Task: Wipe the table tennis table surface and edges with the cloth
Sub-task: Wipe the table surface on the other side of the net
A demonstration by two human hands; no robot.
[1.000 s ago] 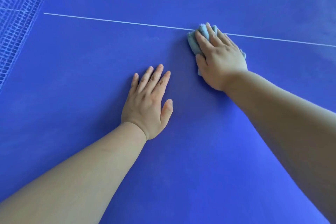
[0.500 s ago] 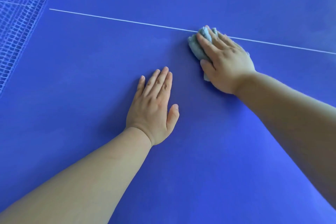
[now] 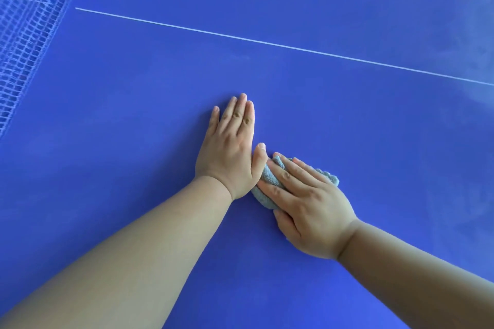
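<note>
The bunched grey-blue cloth (image 3: 267, 187) sits on the blue table tennis table (image 3: 361, 141), well in from its edges. My right hand (image 3: 307, 203) presses it down, fingers stretched almost straight across it. My left hand (image 3: 230, 152) lies flat on the table, fingers straight and together, holding nothing, its thumb side against the cloth. A white line (image 3: 267, 41) crosses beyond both hands. The net (image 3: 26, 35) stands at the table's left.

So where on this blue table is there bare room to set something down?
Widest bare patch: the table between the net, the white line and the left hand. More lies beyond the line and right of the right hand. It is crowded only where that hand presses the cloth beside the left thumb.
</note>
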